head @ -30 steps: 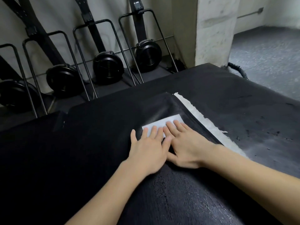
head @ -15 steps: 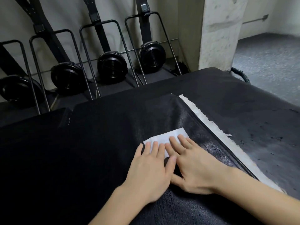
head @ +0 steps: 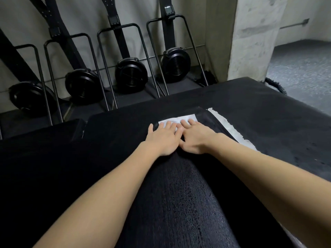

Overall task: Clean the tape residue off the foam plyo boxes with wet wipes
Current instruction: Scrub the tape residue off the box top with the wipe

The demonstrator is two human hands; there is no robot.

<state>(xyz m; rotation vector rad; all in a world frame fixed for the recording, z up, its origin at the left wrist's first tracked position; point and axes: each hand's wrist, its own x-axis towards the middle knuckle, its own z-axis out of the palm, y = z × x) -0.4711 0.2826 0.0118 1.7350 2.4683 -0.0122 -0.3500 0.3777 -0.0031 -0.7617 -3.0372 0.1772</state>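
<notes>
- The left hand (head: pixel 163 138) lies palm down on the black foam plyo box (head: pixel 180 194), its fingers (head: pixel 168 125) straight and spread flat, clenched on nothing, pressing on the near left part of a white wet wipe (head: pixel 176 120).
- The right hand (head: pixel 195 138) lies palm down just beside it, the two hands touching along their inner edges; its fingers (head: pixel 190 122) are also straight and flat, pressing on the right part of the wipe.
- The wipe lies spread flat on the box's top, showing beyond both sets of fingertips; its far edge and right corner stick out past them.
- Just right of the right hand's fingers runs a ragged white strip of tape residue (head: pixel 231 130), slanting along a seam towards the near right, apart from the wipe.
- The box surface nearer than the fingers, between the two forearms, looks glossy and streaked.
- Far beyond the fingertips, four black fan-wheeled exercise machines (head: pixel 130 72) stand upright against a pale wall.
- Beyond and to the right of the fingers stands a concrete pillar (head: pixel 250 38), with grey floor (head: pixel 300 76) to its right.
</notes>
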